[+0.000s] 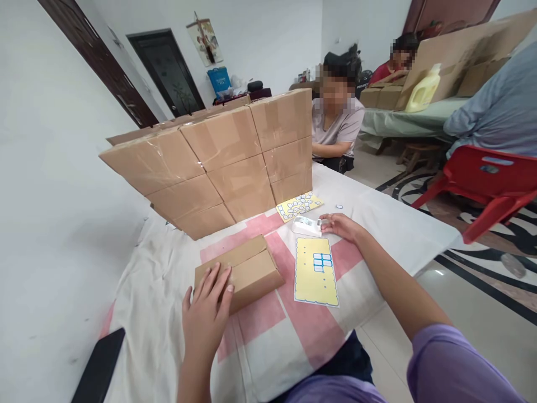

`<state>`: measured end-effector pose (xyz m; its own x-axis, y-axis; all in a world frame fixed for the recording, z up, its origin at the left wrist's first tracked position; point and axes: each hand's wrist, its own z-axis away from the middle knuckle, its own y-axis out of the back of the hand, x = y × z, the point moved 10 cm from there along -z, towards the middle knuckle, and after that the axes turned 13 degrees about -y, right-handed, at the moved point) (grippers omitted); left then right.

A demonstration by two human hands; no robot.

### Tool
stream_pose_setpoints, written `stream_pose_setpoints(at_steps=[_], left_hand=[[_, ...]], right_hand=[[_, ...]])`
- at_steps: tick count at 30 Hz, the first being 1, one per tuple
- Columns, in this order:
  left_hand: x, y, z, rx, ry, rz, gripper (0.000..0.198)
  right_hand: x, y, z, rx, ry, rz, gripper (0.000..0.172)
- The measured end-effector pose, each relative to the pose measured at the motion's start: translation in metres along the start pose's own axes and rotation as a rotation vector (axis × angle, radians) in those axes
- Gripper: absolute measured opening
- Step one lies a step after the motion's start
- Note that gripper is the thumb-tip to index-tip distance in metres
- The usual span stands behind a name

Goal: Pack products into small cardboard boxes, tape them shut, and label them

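Note:
My left hand [210, 299] lies on top of a closed, flat cardboard box [251, 268], its fingers stretched out and slightly apart. Farther off to the right, my right hand [342, 225] has its fingers closed at the right end of a small white device [305, 225] with a greyish window on top. Just below that device is a yellow card [315, 285] with a scalloped blue edge, several blue-outlined white tiles grouped in its middle and small blue dots. Behind it, another yellow sheet [289, 210] carries many scattered blue-outlined tiles.
A wall of taped cardboard boxes [235, 159] stands across the back of the cloth-covered table [260, 358]. One loose tile [339, 207] lies right of the sheet. A black phone-like slab [100, 364] is at lower left. A person [335, 120] sits beyond; a red chair [486, 179] stands right.

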<state>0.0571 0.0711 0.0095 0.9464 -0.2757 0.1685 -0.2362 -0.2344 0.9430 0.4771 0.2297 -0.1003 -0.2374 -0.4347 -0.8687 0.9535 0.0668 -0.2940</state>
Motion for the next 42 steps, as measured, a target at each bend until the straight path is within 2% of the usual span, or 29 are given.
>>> stream_pose_setpoints(at_steps=[4,8,11,25,31,42], left_hand=[[0.0,0.0,0.0,0.012,0.001,-0.001,0.045],[0.003,0.002,0.0,0.034,-0.003,-0.023,0.045],[0.005,0.004,0.0,0.046,0.002,-0.032,0.044],[0.003,0.008,-0.001,0.119,0.016,-0.067,0.043],[0.007,0.013,-0.002,0.162,-0.009,-0.098,0.042],[0.01,0.014,-0.004,0.175,-0.045,-0.144,0.041]], right_hand=[[0.001,0.002,0.001,-0.024,0.038,-0.057,0.024],[0.002,0.009,0.0,-0.016,0.072,-0.096,0.014],[0.004,0.013,-0.001,0.0,0.073,-0.108,0.015],[0.01,0.019,-0.013,0.111,-0.045,-0.038,0.032],[0.013,0.028,-0.01,0.181,-0.077,-0.04,0.023],[0.02,0.033,-0.003,0.306,-0.105,-0.071,0.052]])
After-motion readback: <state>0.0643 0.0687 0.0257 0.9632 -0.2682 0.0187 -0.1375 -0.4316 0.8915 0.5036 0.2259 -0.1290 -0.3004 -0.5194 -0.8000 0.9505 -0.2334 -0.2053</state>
